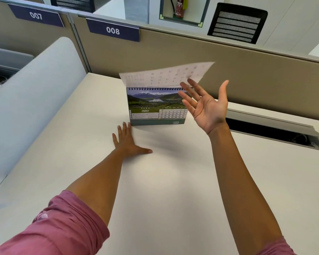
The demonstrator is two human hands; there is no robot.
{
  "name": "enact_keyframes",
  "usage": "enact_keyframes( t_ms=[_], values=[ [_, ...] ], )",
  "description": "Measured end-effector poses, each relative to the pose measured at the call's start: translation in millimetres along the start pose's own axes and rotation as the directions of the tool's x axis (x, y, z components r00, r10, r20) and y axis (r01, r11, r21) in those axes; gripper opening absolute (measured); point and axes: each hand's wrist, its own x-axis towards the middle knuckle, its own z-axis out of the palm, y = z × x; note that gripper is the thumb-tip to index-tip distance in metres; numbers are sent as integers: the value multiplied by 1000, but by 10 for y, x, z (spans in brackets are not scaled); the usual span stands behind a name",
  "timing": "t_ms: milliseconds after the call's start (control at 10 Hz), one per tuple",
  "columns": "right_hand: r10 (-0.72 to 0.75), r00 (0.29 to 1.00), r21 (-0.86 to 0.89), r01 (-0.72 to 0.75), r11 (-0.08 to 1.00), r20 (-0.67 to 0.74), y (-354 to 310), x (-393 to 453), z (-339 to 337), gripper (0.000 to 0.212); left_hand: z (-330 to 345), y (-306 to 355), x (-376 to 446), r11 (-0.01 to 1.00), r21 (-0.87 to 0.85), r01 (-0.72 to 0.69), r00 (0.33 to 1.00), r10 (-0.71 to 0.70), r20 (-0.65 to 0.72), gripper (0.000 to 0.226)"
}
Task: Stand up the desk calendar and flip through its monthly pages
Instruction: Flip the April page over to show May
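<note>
The desk calendar [151, 109] stands upright on the white desk [173, 181], showing the MAY page with a mountain lake photo. One white page [166, 75] is in the air above the spiral binding, blurred, swung up and back. My right hand [204, 105] is raised palm up with fingers spread, its fingertips at the calendar's right top corner just under the lifted page. My left hand [127, 142] lies flat on the desk, fingers apart, fingertips touching the calendar's lower left corner.
A beige partition [228, 57] with labels 007 and 008 runs behind the desk. An open cable slot [276, 133] with a raised lid lies at the right. A grey rounded divider [31, 100] borders the left side.
</note>
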Motion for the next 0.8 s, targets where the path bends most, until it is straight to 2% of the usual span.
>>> enact_keyframes(
  t_ms=[300, 700, 800],
  values=[
    [-77, 996, 67, 79, 995, -33, -58, 219, 123, 93, 13, 6, 31, 1000, 22, 18, 1000, -17, -15, 160],
    [-122, 985, 54, 129, 990, -123, 87, 286, 25, 80, 36, -10, 61, 999, 40, 22, 1000, -21, -15, 160],
    [-131, 975, 41, 140, 989, -181, 164, 293, -77, 73, 36, -8, 73, 998, 51, 26, 1000, -25, -14, 160]
  ],
)
